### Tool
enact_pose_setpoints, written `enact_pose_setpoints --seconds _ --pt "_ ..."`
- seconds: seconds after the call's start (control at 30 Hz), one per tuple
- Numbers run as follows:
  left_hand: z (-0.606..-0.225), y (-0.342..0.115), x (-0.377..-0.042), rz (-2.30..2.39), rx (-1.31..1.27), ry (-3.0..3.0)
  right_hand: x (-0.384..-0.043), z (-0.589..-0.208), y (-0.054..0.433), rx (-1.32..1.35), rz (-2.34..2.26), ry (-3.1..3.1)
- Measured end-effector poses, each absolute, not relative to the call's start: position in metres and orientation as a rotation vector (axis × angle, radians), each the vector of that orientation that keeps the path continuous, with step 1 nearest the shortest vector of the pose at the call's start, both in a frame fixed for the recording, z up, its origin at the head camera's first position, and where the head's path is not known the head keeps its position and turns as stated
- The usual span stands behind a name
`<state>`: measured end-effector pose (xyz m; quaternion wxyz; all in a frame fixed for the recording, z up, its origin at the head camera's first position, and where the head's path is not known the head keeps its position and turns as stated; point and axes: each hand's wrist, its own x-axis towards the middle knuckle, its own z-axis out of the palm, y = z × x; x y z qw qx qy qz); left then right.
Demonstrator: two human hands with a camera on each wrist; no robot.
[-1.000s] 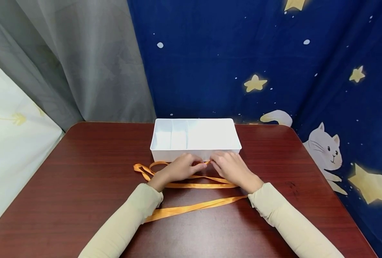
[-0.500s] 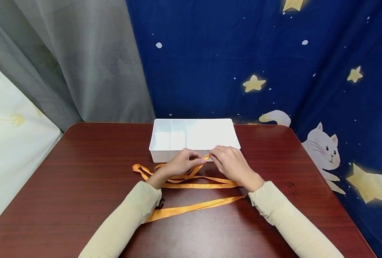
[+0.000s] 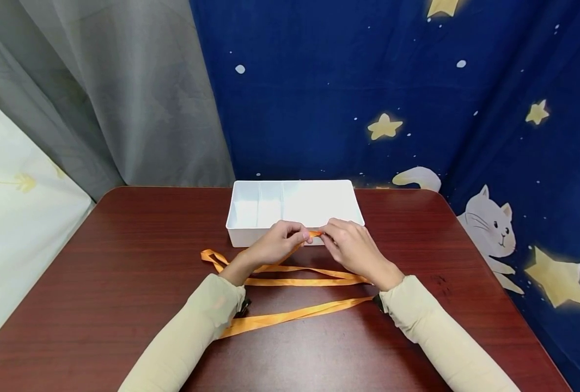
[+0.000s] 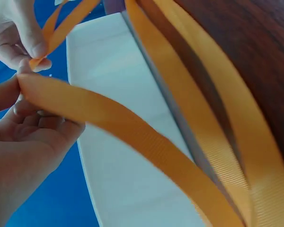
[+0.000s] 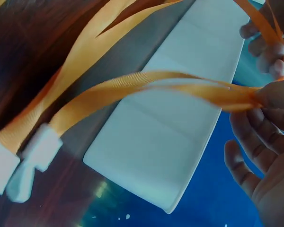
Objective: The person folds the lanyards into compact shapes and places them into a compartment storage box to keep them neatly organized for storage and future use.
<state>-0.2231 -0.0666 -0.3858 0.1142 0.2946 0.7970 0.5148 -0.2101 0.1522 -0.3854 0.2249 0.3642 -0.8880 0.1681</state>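
In the head view an orange lanyard strap [image 3: 314, 234] stretches across the small gap between the two hands, in front of the white box. My left hand [image 3: 276, 245] pinches it between thumb and fingers. Facing it, my right hand [image 3: 354, 251] pinches the strap too. The left wrist view shows a length of strap [image 4: 118, 116] hanging in a curve from the left fingertips. White plastic clips [image 5: 43, 146] at strap ends appear in the right wrist view; in the head view the forearms hide them. More orange strap [image 3: 297, 316] lies in long loops on the table.
The white divided box [image 3: 252, 236] stands just behind the hands near the far edge of the dark red table [image 3: 138, 261]. Beyond the table hang a grey curtain [image 3: 157, 98] and a blue star-patterned curtain [image 3: 309, 98].
Both hands have risen a little toward the box, lifting the pinched strap off the table. A stretch of strap by the left hand has lifted with it. The front loops lie unmoved.
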Motion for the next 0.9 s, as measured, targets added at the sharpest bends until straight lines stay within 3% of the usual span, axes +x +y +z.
enact_pose_setpoints --seconds 0.33,0.9 --pt "-0.360 -0.064 -0.217 1.649 0.870 2.357 -0.209 -0.381 0.151 0.834 0.776 -2.550" --pt "-0.333 -0.062 -0.215 1.747 0.918 2.420 -0.207 -0.376 0.142 0.798 1.134 -2.457"
